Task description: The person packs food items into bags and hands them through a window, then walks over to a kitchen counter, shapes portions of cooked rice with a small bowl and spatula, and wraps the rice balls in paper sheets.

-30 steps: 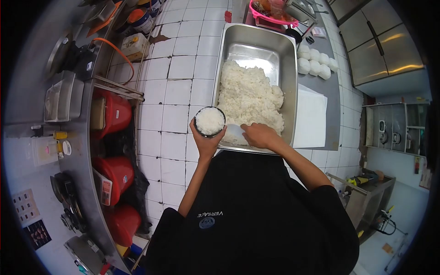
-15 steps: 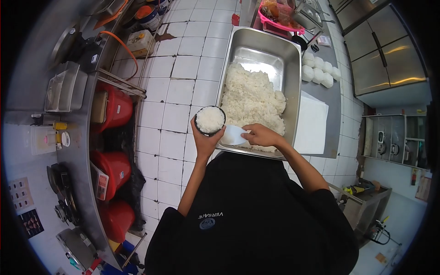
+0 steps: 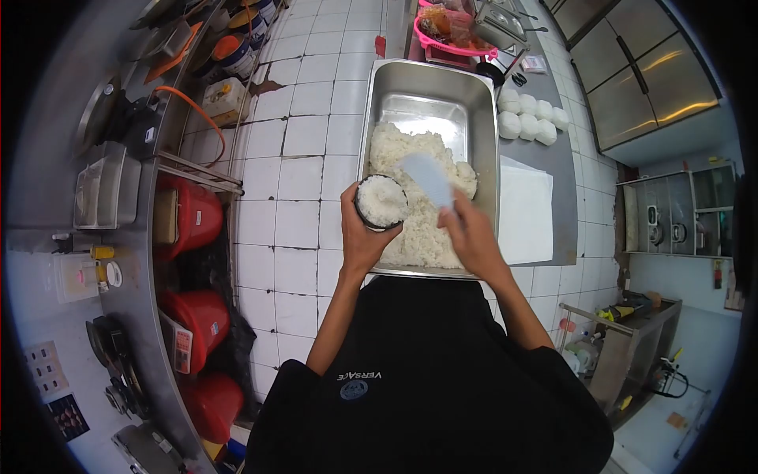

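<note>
A black bowl (image 3: 361, 212) heaped with white rice (image 3: 383, 200) is gripped in my left hand (image 3: 362, 239), over the left edge of a steel pan (image 3: 489, 170). My right hand (image 3: 472, 235) is closed around the lower end of a pale rice paddle (image 3: 427, 178), slightly blurred by motion. The paddle's blade points up and left above the loose cooked rice (image 3: 426, 241), just right of the bowl and apart from it. Rice covers the near and middle parts of the pan; bare metal shows at its far end.
Right of the pan, several white rice portions (image 3: 527, 118) sit on a grey counter (image 3: 562, 213) beyond a white sheet (image 3: 527, 213). A pink basket (image 3: 454, 43) stands past the pan. Along the left, red tubs (image 3: 197, 213) sit under a steel shelf (image 3: 130, 261).
The paddle has swung away from the bowl's lower side to up above the pan's rice. My left hand has brought the bowl rightward, to the pan's edge. The view has shifted slightly.
</note>
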Action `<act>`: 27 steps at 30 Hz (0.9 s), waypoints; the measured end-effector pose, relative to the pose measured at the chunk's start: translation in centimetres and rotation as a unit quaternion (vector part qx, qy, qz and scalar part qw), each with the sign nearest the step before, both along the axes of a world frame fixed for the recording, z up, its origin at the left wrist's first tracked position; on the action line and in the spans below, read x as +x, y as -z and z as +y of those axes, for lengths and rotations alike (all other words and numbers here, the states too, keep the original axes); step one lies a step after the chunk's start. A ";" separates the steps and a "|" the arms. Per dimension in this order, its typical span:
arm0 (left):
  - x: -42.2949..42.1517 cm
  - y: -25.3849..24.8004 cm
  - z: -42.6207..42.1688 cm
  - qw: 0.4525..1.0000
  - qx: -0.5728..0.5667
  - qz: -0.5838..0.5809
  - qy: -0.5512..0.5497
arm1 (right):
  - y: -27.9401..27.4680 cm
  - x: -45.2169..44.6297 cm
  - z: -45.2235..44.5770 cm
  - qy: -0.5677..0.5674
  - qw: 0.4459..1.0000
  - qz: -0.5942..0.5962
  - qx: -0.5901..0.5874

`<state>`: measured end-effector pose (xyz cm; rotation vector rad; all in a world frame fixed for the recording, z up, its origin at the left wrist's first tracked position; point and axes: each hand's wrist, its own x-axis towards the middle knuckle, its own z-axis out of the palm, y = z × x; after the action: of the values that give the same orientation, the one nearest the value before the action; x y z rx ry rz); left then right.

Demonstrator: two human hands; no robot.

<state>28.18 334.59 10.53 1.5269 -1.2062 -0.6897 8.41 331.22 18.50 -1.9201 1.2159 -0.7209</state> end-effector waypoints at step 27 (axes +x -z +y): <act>-1.2 0.3 2.3 0.996 -0.025 0.086 -0.017 | 1.6 1.0 0.3 -0.102 0.977 -0.081 0.167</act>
<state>26.94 336.93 10.23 1.4146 -1.0575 -0.7472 9.36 331.53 16.87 -1.6420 0.9550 -0.5162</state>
